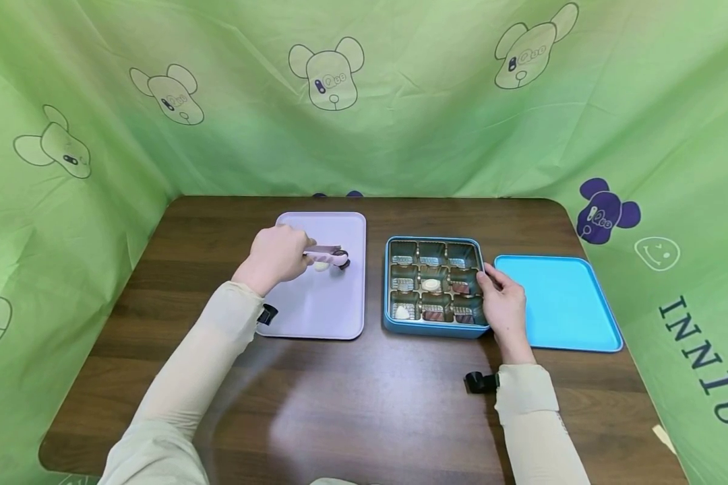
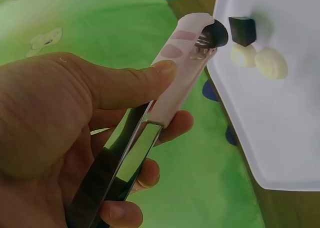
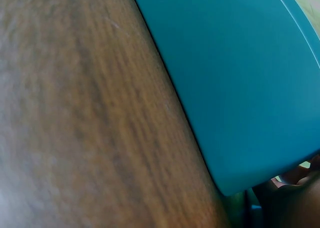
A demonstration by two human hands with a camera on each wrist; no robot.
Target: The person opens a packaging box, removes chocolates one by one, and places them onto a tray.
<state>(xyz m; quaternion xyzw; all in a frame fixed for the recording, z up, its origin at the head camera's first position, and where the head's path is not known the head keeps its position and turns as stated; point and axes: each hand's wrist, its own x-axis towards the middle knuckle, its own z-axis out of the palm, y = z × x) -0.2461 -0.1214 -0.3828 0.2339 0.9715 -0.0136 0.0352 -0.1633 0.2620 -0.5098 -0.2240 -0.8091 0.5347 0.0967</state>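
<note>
My left hand (image 1: 282, 252) grips a pair of metal tongs (image 2: 172, 67) with pale pink tips, above the lilac tray (image 1: 318, 313). Between the tips sits a round dark chocolate (image 2: 218, 35). A dark block-shaped chocolate (image 2: 243, 31) and two white chocolates (image 2: 271, 63) lie on the tray. To the right, my right hand (image 1: 505, 303) holds the right wall of a blue box (image 1: 435, 329), thumb over the rim. Inside its gold divided insert, a white oval chocolate (image 1: 431, 285) lies in the middle compartment, with white and brown chocolates in several others. The right wrist view shows mostly the box's side.
A bright blue lid (image 1: 573, 303) lies on the table right of the box, close behind my right hand. The brown wooden table (image 1: 364, 404) carries everything. A green printed curtain (image 1: 400, 148) hangs around its back and sides.
</note>
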